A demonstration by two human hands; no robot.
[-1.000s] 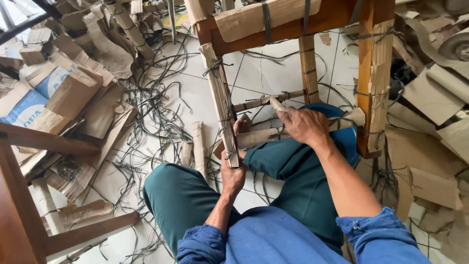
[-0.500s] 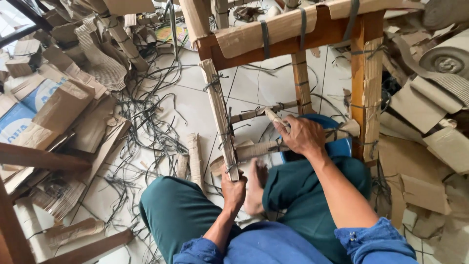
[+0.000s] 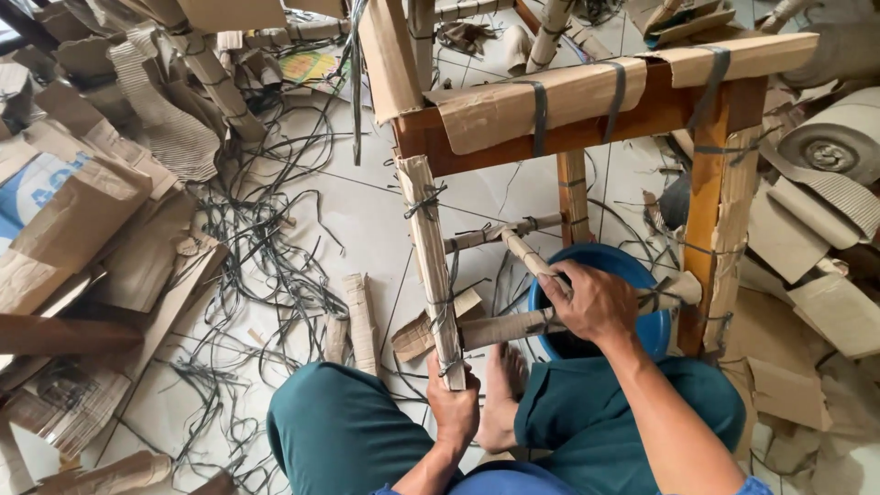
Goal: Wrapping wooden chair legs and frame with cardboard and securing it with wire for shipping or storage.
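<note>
L hand: [image 3: 456,406] fist closed round bottom end of the cardboard-wrapped front leg [image 3: 431,257], nearest the body, between the knees. Firm wrap, thumb side up. Good anchor, holds the frame from twisting.
R hand: [image 3: 594,302] closed over the wrapped lower rail [image 3: 513,325] where it meets a thinner wrapped rod [image 3: 527,257]; fingers curl over both. Can't tell if anything small (strap end, blade) sits inside the grip.
Work item: wooden chair frame [image 3: 642,115], upright on the floor in front of the person, legs + seat rail sleeved in cardboard, tied w/ dark straps [image 3: 539,115].
Tie at leg: strap knot [image 3: 423,202] on upper leg, another low by the L fist; both look tight, ends sticking out.
Under rail: blue basin [image 3: 655,330] on the floor, just behind the R hand, partly hidden by it.
Bare foot: [image 3: 502,394] on the floor between legs, just beside the leg end. Keep toes off it.
Doing it well (judgement): keep L fist low + fixed, work R hand close to the joint so cardboard doesn't slide or gap; pull along the rail, not sideways, else the sleeve probably rotates.
Floor L side: loose strap offcuts [image 3: 266,266] + cardboard scraps [image 3: 73,211], snag risk.
Far R edge: corrugated roll [image 3: 830,151].
</note>
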